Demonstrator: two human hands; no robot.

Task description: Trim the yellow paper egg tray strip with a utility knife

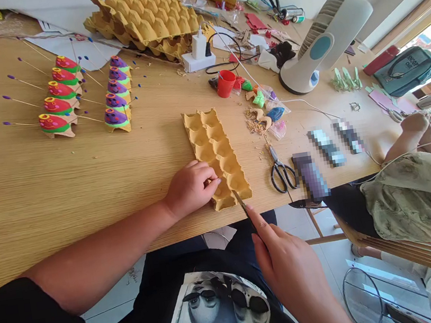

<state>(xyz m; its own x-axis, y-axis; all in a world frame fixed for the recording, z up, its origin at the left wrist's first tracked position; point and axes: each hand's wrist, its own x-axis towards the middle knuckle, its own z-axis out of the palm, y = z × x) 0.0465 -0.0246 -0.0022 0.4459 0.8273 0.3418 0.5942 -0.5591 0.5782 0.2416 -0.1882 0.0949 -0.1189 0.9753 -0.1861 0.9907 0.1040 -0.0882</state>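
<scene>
A yellow egg carton strip (214, 151), two cups wide, lies on the wooden table near its front edge. My left hand (193, 186) rests over its left side, fingers curled onto a cup, thumb pressing inside. In my right hand (287, 258) is a slim dark-handled knife (242, 204), index finger stretched along its back. The blade tip touches the carton's near end, around the ridge between the two rows. Most of the handle is hidden by my fingers. Black-handled scissors (278, 169) lie just right of the carton.
Painted carton pieces with cotton swabs stand in two rows, red-green (58, 101) and purple (116, 98). Behind are stacked egg trays (147, 18), a power strip (198, 60), a red cup (226, 83) and a fan (321, 34). Another person's arms (408, 139) rest at right.
</scene>
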